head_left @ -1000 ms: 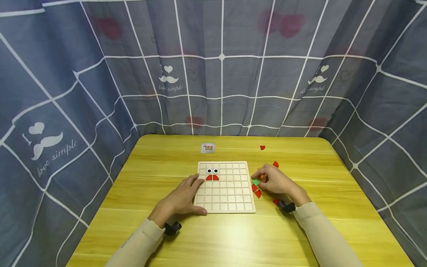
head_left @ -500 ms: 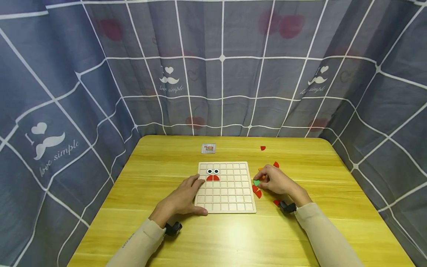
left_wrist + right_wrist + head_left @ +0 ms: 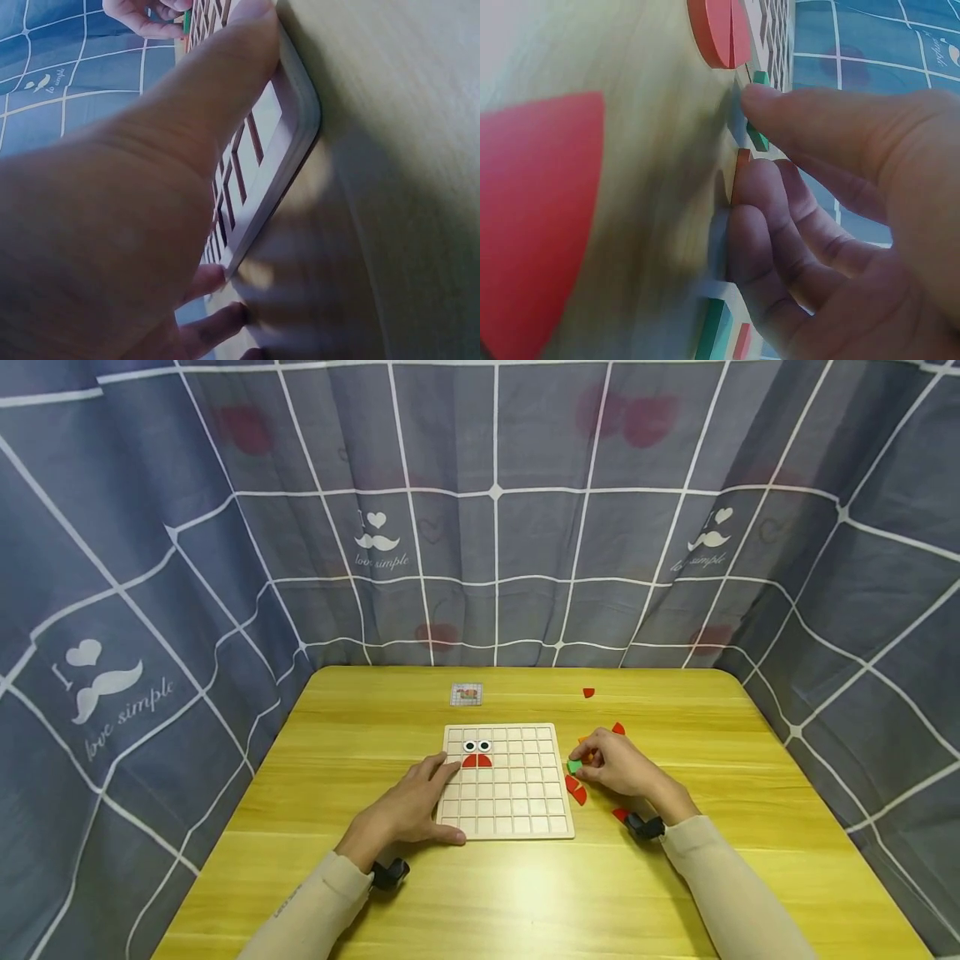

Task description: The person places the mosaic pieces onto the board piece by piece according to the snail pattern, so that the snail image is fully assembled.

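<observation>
My left hand (image 3: 411, 802) steadies the pale wooden grid board (image 3: 525, 793), thumb on its front left corner and fingers spread along the left edge. On the board, two round eye pieces (image 3: 477, 746) sit above two red quarter-circle pieces (image 3: 477, 762). To the right of the board, my right hand (image 3: 617, 763) pinches a small green piece (image 3: 758, 139) between thumb and fingers. The green piece is tilted in the right wrist view, its far side hidden by the thumb.
Two red pieces (image 3: 576, 790) lie by the board's right edge. Past the right hand are an orange piece (image 3: 582, 740) and a red piece (image 3: 618, 728). Another red piece (image 3: 620, 814) lies near the right wrist. A picture card (image 3: 467, 694) and a red piece (image 3: 588, 692) lie farther back.
The green piece has risen slightly and tilted in the right hand's fingers, which have barely shifted. The left hand stays on the board.
</observation>
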The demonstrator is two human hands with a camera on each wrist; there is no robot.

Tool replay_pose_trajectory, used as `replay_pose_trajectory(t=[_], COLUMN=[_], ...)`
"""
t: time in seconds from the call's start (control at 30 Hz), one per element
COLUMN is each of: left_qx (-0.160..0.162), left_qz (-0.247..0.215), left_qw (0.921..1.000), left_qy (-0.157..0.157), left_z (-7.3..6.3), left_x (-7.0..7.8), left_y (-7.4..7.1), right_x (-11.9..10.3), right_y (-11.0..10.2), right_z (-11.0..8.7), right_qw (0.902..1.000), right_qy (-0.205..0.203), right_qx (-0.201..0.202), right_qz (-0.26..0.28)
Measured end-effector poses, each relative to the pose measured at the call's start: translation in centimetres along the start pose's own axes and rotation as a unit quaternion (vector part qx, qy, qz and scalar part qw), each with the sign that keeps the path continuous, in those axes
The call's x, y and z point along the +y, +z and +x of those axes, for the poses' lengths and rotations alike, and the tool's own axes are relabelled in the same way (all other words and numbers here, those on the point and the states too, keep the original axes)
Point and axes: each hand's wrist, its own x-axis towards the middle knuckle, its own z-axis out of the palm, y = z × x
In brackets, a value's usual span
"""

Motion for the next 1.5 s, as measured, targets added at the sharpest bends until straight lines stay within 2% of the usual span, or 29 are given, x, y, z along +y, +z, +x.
replay_pose_trajectory(t=[0.2,0.53,0.73,0.93,1.17,1.4,1.5], left_qx=[-0.004,-0.003,-0.004,-0.009,-0.010,-0.008,-0.007], left_qz=[0.000,0.006,0.013,0.022,0.026,0.020,0.020], left_qw=[1.0000,1.0000,0.9999,0.9997,0.9996,0.9997,0.9997], left_qy=[-0.004,-0.006,-0.002,-0.003,0.002,0.006,0.008], left_z=[-0.2,-0.6,-0.6,-0.4,-0.3,-0.3,-0.3], left_x=[0.2,0.5,0.5,0.7,0.6,0.7,0.7], left_y=[0.2,-0.2,-0.2,-0.4,-0.4,-0.2,-0.2], right_x=[-0.7,-3.3,-5.0,-7.2,-9.5,-10.6,-10.8], right_y=[0.3,2.3,4.2,5.7,7.7,8.9,9.1], right_z=[0.2,1.4,2.5,4.0,5.4,5.8,5.8], right_qw=[0.9999,1.0000,0.9996,0.9980,0.9967,0.9942,0.9944], right_qy=[0.000,0.002,-0.026,-0.060,-0.077,-0.100,-0.098], right_qx=[0.016,0.000,-0.011,-0.013,-0.023,0.014,0.019], right_qz=[0.001,0.006,0.009,-0.012,-0.012,-0.035,-0.033])
